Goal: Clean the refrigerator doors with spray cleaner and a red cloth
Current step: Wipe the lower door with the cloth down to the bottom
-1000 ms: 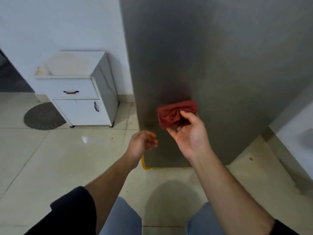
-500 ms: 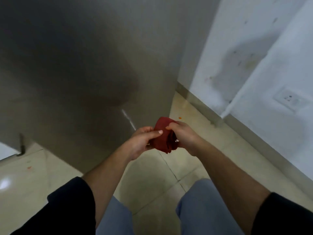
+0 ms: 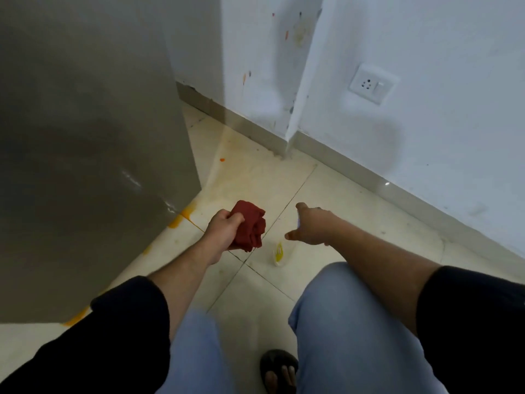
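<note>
The grey refrigerator door point(image 3: 85, 132) fills the left side, with a wet streak low on it. My left hand point(image 3: 223, 230) is closed around the bunched red cloth point(image 3: 251, 224), held just above the floor beyond the door's lower corner. My right hand point(image 3: 311, 226) is to the right of the cloth, fingers spread and empty, hovering over a small white and yellow container point(image 3: 278, 253) on the floor tiles. The hand hides the container's upper part, so I cannot tell whether it is the spray cleaner.
A white wall with paint specks and a jutting corner point(image 3: 289, 137) runs along the right, carrying a socket point(image 3: 372, 86). Orange stains point(image 3: 187, 213) mark the tiles by the refrigerator's base. My sandalled foot point(image 3: 279, 368) is below, between my knees.
My view has swung right, off the white cabinet and onto the wall corner. The red cloth went from my right hand to my left. My right hand opened and moved right and down.
</note>
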